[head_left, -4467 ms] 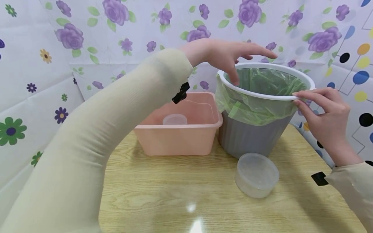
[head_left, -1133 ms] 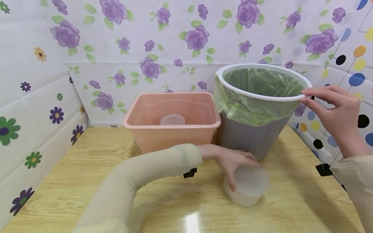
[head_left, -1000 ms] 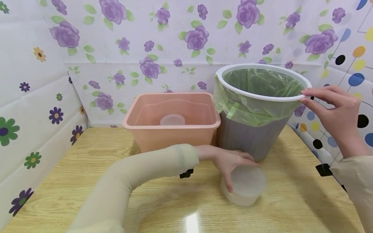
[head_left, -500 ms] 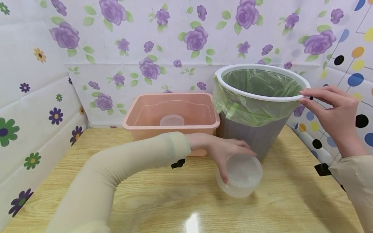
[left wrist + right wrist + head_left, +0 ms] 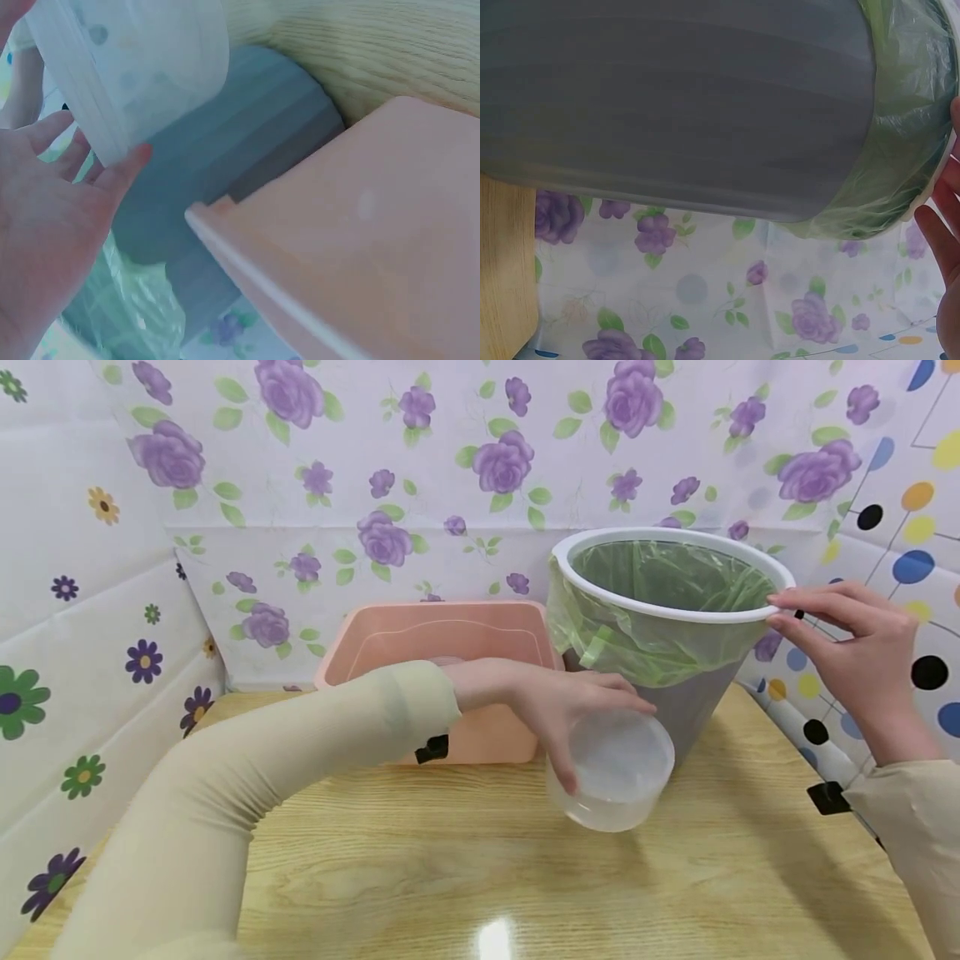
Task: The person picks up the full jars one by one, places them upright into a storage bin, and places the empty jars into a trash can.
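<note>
My left hand (image 5: 558, 706) grips a round, translucent plastic container (image 5: 618, 760) by its lidded top, holding it a little tilted above the table in front of the bin. The left wrist view shows the same container (image 5: 142, 67) with fingers around its rim. At the right, my right hand (image 5: 862, 643) pinches the white rim (image 5: 675, 610) of a grey trash can (image 5: 686, 710) between thumb and fingers. A green plastic bag (image 5: 645, 652) lines the can and folds over its outside. In the right wrist view only part of the right hand (image 5: 949, 225) shows, at the rim.
A pink plastic basin (image 5: 487, 727) stands left of the can, close against it. Inside it another translucent round container (image 5: 446, 660) is mostly hidden behind my left wrist. The wood-grain table (image 5: 420, 860) runs in front; patterned sheets (image 5: 300, 485) hang behind and at both sides.
My left hand came down from over the can, took hold of the container on the table, and has lifted it up and to the left. The right hand stays on the rim.
</note>
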The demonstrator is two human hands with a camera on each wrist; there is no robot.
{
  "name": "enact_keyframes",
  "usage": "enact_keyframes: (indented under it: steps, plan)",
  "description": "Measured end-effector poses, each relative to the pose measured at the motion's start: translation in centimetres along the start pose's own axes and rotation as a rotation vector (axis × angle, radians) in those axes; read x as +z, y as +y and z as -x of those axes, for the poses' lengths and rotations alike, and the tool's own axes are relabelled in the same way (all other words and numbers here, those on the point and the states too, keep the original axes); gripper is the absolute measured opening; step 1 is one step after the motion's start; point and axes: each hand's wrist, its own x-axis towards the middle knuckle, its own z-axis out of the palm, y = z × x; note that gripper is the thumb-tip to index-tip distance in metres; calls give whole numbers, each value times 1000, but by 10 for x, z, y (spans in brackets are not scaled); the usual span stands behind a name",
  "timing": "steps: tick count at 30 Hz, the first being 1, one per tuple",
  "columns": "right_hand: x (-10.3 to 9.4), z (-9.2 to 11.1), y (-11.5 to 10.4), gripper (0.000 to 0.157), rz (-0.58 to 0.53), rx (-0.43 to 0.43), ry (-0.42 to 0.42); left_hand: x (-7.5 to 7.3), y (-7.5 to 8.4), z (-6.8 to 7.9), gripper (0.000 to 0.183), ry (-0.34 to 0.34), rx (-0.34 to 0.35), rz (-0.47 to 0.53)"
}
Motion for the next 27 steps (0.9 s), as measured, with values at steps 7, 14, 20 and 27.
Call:
enact_keyframes:
  steps: [7,14,20,27]
  plan:
    - [1,-1,1,22,-19,0,11,-27,6,18,112,17,-46,100]
    - [-1,-1,0,24,-6,-8,-6,-58,17,34,111,45,-98,49]
    - [-1,-1,1,24,-6,2,-2,-74,22,45,109,72,-76,35]
    - [-2,0,1,24,-7,4,-8,-93,27,56,110,91,-65,62]
